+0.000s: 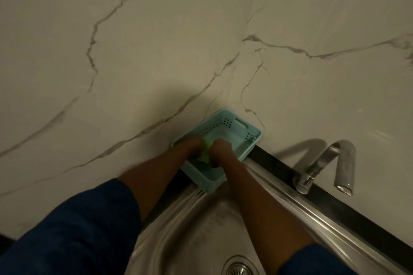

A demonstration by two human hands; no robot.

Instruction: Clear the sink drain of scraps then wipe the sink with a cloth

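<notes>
Left hand (pixel 190 143) and right hand (pixel 220 147) both curl round green cloth (pixel 204 157) inside teal basket (pixel 237 123) — probably fetching it (sink (pixel 196 225) wipe pending).

head view looks steeply down, close over sink (pixel 190 230).

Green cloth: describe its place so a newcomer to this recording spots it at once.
From the steel sink go to its far corner, where a teal perforated basket sits at the rim by the marble. Inside it, the left hand and right hand grip the cloth between them. Unlike the rigid basket, it is green and crumpled.
</notes>
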